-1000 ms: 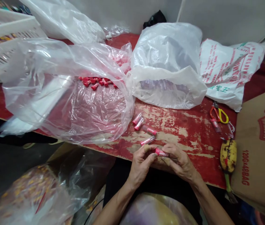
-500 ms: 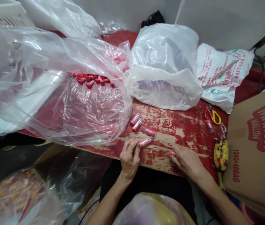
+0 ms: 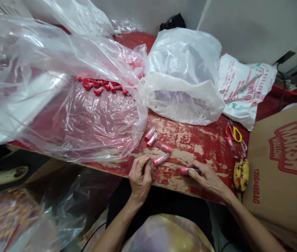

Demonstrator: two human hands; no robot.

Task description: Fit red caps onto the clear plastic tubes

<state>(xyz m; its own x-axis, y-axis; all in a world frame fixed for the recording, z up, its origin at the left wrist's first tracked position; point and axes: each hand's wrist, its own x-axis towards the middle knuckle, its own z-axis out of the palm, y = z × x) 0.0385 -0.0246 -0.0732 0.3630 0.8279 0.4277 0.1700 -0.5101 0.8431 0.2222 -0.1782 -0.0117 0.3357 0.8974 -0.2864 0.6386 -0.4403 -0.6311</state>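
Note:
My right hand rests on the worn red table and pinches a small clear tube with a pink cap, laid flat near the front edge. My left hand sits at the table's edge with its fingers curled in, just left of another capped tube. Three more capped tubes lie a little farther back. Loose red caps lie inside a big clear plastic bag on the left.
A white bag of clear tubes stands behind the tubes, with a printed white bag to its right. Scissors, a spotted banana and a cardboard box are on the right. More plastic bags hang below the table's front.
My hands, together on one tube a second ago, have parted. The right hand carried the capped tube rightward and laid it on the table; the left hand drew back to the edge.

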